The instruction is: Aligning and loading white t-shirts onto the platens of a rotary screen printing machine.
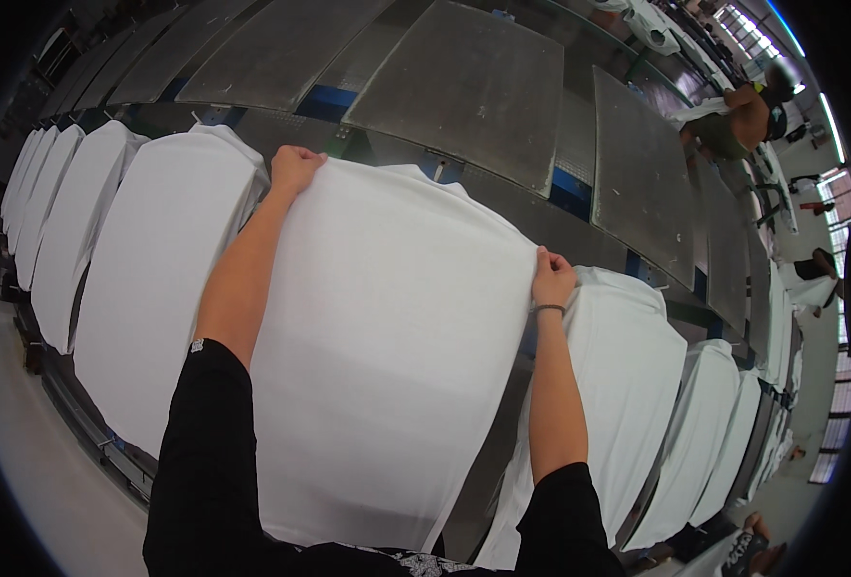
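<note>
A white T-shirt [397, 317] lies stretched over a flat board right in front of me, its neckline towards the far end. With my left hand [296, 168] I pinch its far left corner at the shoulder. The far right corner is pinched between the fingers of my right hand [552, 276], which has a dark band at the wrist. Between the two hands the cloth is spread almost smooth, with a small raised fold at the collar. The board under the shirt is hidden by the cloth.
More boards dressed in white shirts stand in a row on the left [171, 260] and right [608, 375]. Beyond lie bare grey metal boards [464, 87] with blue supports between them. A person [748, 115] stands at the far right. A rail [89, 423] runs along the near left edge.
</note>
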The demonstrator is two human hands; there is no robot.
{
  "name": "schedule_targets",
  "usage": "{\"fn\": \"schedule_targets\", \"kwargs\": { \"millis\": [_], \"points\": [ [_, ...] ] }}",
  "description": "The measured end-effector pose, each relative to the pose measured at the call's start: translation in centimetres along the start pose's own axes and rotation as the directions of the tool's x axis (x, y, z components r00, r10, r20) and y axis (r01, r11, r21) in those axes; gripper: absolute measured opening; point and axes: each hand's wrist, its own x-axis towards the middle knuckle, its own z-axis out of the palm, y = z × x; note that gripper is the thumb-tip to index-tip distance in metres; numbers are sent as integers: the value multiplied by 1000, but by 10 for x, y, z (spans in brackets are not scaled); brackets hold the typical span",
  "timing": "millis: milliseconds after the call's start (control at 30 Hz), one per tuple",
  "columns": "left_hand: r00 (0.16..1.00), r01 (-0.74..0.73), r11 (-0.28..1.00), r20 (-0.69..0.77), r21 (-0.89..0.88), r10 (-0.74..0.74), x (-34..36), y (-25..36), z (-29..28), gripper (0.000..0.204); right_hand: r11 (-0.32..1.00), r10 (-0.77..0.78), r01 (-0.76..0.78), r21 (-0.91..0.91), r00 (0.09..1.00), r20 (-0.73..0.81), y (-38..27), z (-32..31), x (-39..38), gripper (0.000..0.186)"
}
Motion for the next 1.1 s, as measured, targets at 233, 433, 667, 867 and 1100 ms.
{"fn": "schedule_targets", "kwargs": {
  "millis": [233,433,667,867,1100],
  "points": [
    [979,-102,969,-152,223,138,-25,11,-19,36,983,146,-161,86,977,156,6,-8,-6,39],
    [915,-400,916,-32,44,401,-138,-37,-79,43,994,-101,110,-11,947,305,-12,-90,-160,51],
    [963,-255,965,109,62,247,-369,-136,-198,49,974,173,-215,68,905,388,-16,-193,-404,43],
    [980,65,973,198,-220,-20,-482,-212,-255,28,939,325,-343,13,901,286,-21,-242,-528,19],
    [959,-11,986,279,-165,58,-475,-232,-274,20,986,137,-114,-117,968,209,-11,-253,-535,24]
  ]
}}
